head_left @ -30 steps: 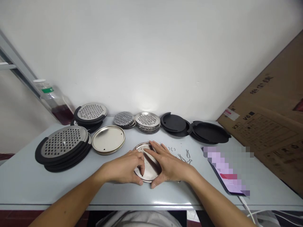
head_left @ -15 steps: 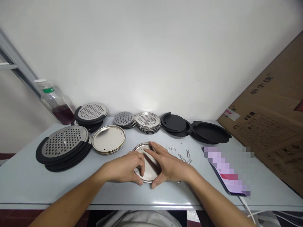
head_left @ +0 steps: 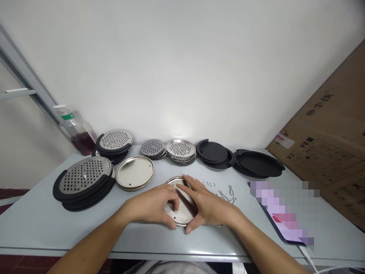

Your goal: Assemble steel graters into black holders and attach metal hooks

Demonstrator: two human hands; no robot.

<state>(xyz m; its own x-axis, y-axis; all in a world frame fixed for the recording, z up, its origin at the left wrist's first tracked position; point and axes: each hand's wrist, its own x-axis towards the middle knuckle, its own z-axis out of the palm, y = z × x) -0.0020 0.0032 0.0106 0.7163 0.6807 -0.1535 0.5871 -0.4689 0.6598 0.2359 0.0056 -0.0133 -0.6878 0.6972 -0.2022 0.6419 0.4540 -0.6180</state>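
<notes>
— Where's the metal disc [head_left: 182,214]?
— Flat on the counter [head_left: 42,228], gripped between both hands: left hand [head_left: 154,207] curled on its left rim, right hand [head_left: 209,207] spread over the right side, thumb at the near edge.
— Beyond?
— Wire clips [head_left: 225,194], then stacked perforated discs [head_left: 181,150].

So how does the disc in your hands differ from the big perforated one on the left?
The disc between the left hand and right hand has only a few small holes; the perforated disc is covered in them. The disc is bare and gripped at its edges; the perforated disc tops a stack of black rings, untouched, and looks larger. Both are round silvery metal.
</notes>
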